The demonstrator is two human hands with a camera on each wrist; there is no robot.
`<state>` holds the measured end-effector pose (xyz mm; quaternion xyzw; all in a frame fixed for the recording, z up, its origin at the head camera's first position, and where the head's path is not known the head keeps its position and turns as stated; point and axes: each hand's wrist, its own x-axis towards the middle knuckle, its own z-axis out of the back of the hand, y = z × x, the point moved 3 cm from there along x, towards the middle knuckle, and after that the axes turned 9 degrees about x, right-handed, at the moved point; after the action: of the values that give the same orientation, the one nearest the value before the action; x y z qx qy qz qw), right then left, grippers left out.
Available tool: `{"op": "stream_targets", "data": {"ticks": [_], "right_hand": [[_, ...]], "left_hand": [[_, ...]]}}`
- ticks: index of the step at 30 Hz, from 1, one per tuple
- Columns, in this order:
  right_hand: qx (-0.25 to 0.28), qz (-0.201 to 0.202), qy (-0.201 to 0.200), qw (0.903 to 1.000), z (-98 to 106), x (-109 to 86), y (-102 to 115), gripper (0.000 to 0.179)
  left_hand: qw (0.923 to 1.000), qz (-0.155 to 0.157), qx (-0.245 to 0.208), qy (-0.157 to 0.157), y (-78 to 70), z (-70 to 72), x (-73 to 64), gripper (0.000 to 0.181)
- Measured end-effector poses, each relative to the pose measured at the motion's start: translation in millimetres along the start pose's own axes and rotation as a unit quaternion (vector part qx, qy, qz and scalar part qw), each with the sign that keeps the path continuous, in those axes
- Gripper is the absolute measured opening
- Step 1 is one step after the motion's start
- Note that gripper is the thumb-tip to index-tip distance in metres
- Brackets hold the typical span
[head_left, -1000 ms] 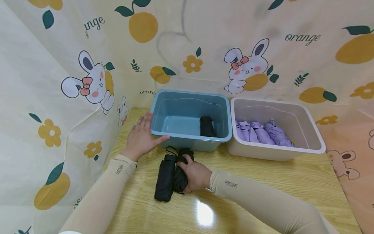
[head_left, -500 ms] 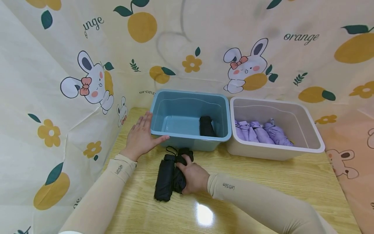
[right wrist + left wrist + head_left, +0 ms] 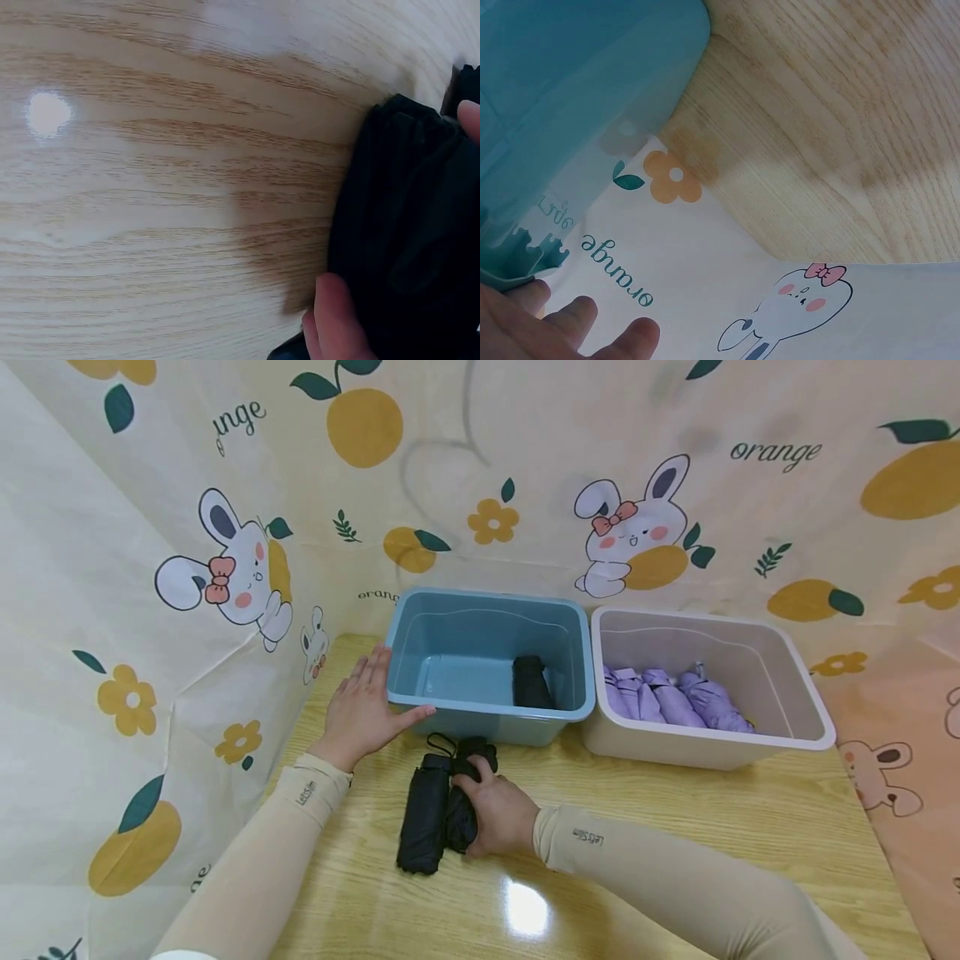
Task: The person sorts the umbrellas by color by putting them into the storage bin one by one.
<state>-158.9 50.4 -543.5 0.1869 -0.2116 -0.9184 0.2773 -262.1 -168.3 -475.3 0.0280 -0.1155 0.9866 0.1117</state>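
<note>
My right hand (image 3: pixel 501 814) grips a folded black umbrella (image 3: pixel 461 822) that lies on the table, thumb and fingers on opposite sides. The right wrist view shows this umbrella (image 3: pixel 405 202) close up, its far part cut off by the frame. Just left of it lies a second folded black umbrella (image 3: pixel 423 818), with a wrist loop at its top. My left hand (image 3: pixel 362 710) rests with straight fingers on the left rim of a blue bin (image 3: pixel 480 725). Inside that bin, at the right, is another black umbrella (image 3: pixel 531 683).
Close to the blue bin's right side stands a beige bin (image 3: pixel 675 752) holding several folded purple umbrellas (image 3: pixel 682 703). A printed cloth (image 3: pixel 540 427) hangs behind both bins and along the left side. The wooden table (image 3: pixel 645 810) reflects a bright light.
My right hand has shifted very slightly on the umbrella. My left hand, the bins and the umbrellas keep their places.
</note>
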Motion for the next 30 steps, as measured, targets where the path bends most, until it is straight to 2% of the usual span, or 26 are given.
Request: {"op": "stream_targets", "data": {"ticks": [10,21,30], "right_hand": [[0.01,-0.005,0.012,0.9999,3.3,-1.7,0.8,0.103],[0.027,0.001,0.008,0.9996,5.4,-5.4,0.1,0.102],[0.046,0.005,0.004,0.9989,11.3,-9.5,-3.5,0.099]], "left_hand": [[1.0,-0.002,-0.001,-0.004,0.9,0.0,0.9,0.124],[0.9999,0.004,0.004,0.008,0.7,-1.0,1.3,0.124],[1.0,0.004,0.001,0.003,0.4,0.0,1.6,0.123]]}}
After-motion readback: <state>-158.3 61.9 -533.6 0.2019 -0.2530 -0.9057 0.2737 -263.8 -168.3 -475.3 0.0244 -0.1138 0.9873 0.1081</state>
